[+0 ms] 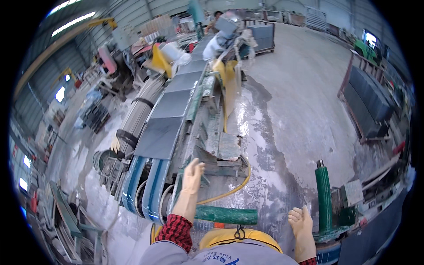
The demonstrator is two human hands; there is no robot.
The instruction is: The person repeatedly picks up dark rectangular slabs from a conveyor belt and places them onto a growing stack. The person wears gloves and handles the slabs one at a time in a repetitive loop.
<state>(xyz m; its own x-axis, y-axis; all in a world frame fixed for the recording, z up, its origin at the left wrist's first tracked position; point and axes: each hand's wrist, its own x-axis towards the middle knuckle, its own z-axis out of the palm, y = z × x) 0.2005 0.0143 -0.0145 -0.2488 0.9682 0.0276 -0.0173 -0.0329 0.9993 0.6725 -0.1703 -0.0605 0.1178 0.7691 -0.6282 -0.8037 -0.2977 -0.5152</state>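
Observation:
My left hand (193,175), in a cream glove, is raised beside the near end of a conveyor with blue belts (154,187). Its fingers are apart and loosely bent, with nothing seen in them. Dark grey stone slabs (161,136) lie in a row along the conveyor, the nearest one reaching onto the blue belts. My right hand (301,223), gloved too, is low on the right with its fingers curled in and nothing visible in them. It is nearest to an upright green post (323,198). A green horizontal roller (226,215) lies between my hands.
A yellow hose (234,193) loops over the wet floor beside the conveyor frame. To the right, dark slabs (366,97) stand in a rack. Left of the conveyor is a motor (114,170) with a glove (115,145) above it. Someone (216,18) is at the far end.

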